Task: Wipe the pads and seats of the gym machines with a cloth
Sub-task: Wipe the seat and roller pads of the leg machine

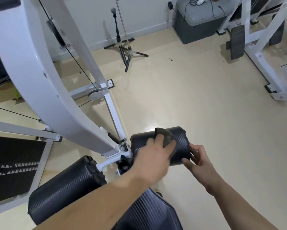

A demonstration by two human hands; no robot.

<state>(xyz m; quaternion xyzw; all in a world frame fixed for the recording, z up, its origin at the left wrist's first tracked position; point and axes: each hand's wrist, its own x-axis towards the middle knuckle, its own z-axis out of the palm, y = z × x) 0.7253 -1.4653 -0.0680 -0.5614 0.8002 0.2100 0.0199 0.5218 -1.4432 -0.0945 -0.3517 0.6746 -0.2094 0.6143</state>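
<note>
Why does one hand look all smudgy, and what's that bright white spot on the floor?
Head view: the left hand holding the cloth is smeared by motion blur, while the right hand gripping the roller pad looks sharper. Also head view: the spot is light glaring off the glossy floor, just beyond the pad.

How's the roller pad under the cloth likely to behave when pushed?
The roller pad probably spins: a cylinder on a white axle, right hand gripping its end. Glossy woven-look cover looks slick, so the cloth under the left hand may slide easily.
</note>
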